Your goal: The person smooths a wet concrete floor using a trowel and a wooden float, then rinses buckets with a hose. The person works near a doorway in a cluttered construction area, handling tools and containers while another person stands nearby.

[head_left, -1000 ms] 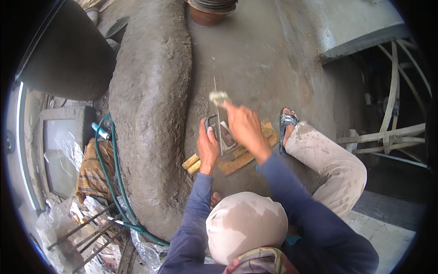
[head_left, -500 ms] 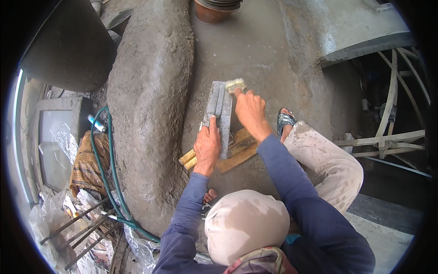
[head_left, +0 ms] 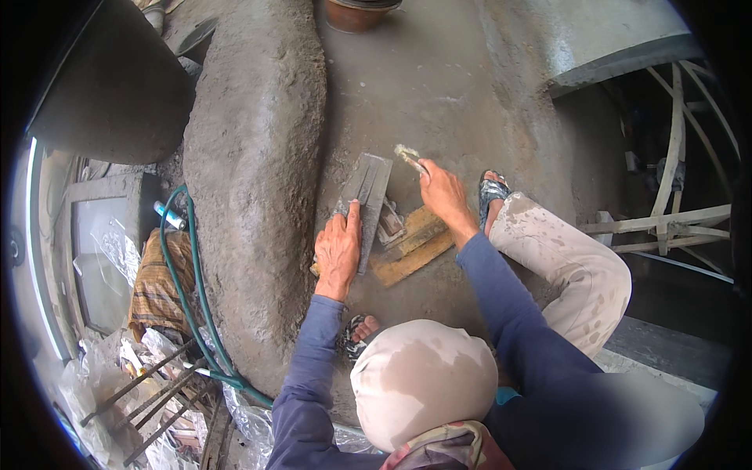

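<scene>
Left hand (head_left: 338, 249) stretched forward from a blue sleeve, palm down, fingers long and close together, pressing flat on the near end of a grey trowel (head_left: 365, 202). Trowel lying on the grey cement (head_left: 439, 86), blade running away from the body, tilted a little to the right. Right hand (head_left: 441, 193) reaching further out, wrist bent, fingers curled around a small brush (head_left: 408, 155), its pale bristle head just past the knuckles, beside the far corner of the trowel. Both hands busy: left spread on the tool without gripping, right closed on the brush handle.

Counted: one trowel, one brush, two wooden boards (head_left: 413, 249) lying crossed just beside the trowel, between the hands. Two sandalled feet, one (head_left: 491, 193) right of the brush hand, one (head_left: 359, 332) below the left forearm. One pale cap (head_left: 423, 384) in the foreground, one bent knee in stained light trousers (head_left: 568, 266) to the right. One rounded cement mound (head_left: 254, 180) left of the trowel, one green hose (head_left: 192, 305) curving along its left flank, one brown pot (head_left: 356, 12) at the top edge.
</scene>
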`<state>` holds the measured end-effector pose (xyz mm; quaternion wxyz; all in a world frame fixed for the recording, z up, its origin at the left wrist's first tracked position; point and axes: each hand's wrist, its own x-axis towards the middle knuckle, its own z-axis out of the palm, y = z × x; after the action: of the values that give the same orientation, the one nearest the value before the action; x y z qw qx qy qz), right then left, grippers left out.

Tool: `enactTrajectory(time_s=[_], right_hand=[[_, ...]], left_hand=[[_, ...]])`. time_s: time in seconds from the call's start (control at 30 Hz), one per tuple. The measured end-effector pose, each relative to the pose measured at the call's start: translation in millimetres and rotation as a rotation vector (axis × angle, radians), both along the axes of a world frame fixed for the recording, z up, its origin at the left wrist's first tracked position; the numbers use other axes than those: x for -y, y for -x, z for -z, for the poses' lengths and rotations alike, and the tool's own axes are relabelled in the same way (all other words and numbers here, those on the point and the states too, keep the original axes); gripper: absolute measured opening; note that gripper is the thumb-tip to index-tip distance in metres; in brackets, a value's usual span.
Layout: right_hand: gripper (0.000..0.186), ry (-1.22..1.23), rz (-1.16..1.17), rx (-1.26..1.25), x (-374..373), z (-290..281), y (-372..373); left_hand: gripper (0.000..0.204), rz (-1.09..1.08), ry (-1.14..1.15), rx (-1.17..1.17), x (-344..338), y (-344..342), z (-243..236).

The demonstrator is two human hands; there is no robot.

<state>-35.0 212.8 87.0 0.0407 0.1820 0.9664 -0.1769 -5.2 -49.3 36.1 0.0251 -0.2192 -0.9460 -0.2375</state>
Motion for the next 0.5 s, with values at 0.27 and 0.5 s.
enactTrajectory(time_s=[0.27, 0.5], right_hand=[[0.034, 0.011, -0.183, 0.155, 37, 36, 7], [0.028, -0.104, -0.126, 0.210, 28, 123, 38]], left_hand=[[0.050, 0.211, 0.162, 0.040, -6, 36, 57], [0.052, 0.277, 0.167, 0.030, -28, 41, 55]])
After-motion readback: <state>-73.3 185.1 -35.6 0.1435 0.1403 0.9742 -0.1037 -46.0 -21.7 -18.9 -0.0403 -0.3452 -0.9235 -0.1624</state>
